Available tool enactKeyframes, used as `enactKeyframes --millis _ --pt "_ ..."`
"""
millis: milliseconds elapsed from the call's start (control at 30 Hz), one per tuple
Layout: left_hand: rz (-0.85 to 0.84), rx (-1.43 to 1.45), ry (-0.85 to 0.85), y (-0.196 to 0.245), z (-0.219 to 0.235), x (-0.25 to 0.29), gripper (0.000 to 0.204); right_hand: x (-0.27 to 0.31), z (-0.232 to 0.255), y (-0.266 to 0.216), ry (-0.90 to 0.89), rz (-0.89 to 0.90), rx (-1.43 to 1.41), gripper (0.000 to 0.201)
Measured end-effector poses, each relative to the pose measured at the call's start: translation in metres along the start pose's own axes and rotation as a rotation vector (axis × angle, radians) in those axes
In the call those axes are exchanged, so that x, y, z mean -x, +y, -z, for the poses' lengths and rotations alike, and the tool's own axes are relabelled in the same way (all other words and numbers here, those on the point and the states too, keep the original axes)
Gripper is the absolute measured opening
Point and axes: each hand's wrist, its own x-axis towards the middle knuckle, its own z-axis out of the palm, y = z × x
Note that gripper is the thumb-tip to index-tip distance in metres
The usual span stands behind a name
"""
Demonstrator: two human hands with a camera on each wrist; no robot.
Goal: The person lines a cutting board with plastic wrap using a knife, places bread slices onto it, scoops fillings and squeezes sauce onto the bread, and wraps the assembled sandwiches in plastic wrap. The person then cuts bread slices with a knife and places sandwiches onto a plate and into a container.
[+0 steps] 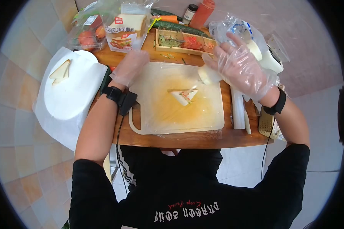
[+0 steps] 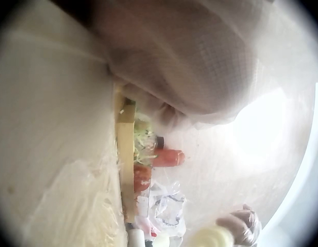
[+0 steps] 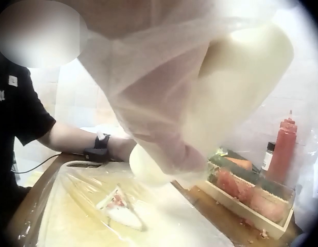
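A small triangular sandwich piece with colourful filling [image 1: 185, 96] [image 3: 117, 208] lies on the film-covered cutting board [image 1: 149, 114] [image 3: 56, 221]. My right hand [image 1: 244, 72] [image 2: 244, 224] [image 3: 159, 87], in a clear plastic glove, grips a cream-coloured bottle [image 1: 208, 75] [image 2: 213, 237] [image 3: 246, 77], its narrow end to the upper right of the sandwich in the head view. Over the board's upper left corner is my gloved left hand [image 1: 132, 66] [image 2: 184, 56], holding nothing that shows; its fingers are blurred.
Behind the board stands a divided wooden box [image 1: 174, 49] [image 2: 126, 170] [image 3: 256, 218] of shredded vegetables, beside bagged bread [image 1: 122, 34], cucumbers [image 1: 172, 26] and a red bottle [image 1: 203, 14] [image 3: 283, 152]. At the left, bread triangles [image 1: 60, 73] lie on a white plate [image 1: 63, 99]. A film roll [image 1: 238, 110] lies right.
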Motion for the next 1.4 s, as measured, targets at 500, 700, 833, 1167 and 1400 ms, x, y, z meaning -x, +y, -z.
enactKeyframes --millis 500,700,833,1167,1400 --pt "-0.218 0.071 0.254 -0.018 -0.015 -0.002 0.011 0.002 0.025 0.012 -0.172 0.009 -0.099 0.028" --pt "-0.121 0.116 0.174 -0.055 -0.046 -0.009 0.014 0.005 -0.021 0.081 0.234 -0.545 -1.139 0.051" --pt "-0.213 -0.324 0.228 -0.049 -0.044 -0.015 0.008 0.003 -0.114 0.126 0.467 -0.730 -1.322 0.045" --pt "-0.318 0.073 0.240 -0.025 -0.022 -0.008 0.006 -0.031 -0.241 0.135 0.500 -1.388 -1.180 0.053" --pt "-0.370 -0.075 0.265 -0.025 -0.023 -0.007 0.008 -0.037 -0.288 0.128 0.566 -1.338 -1.190 0.051"
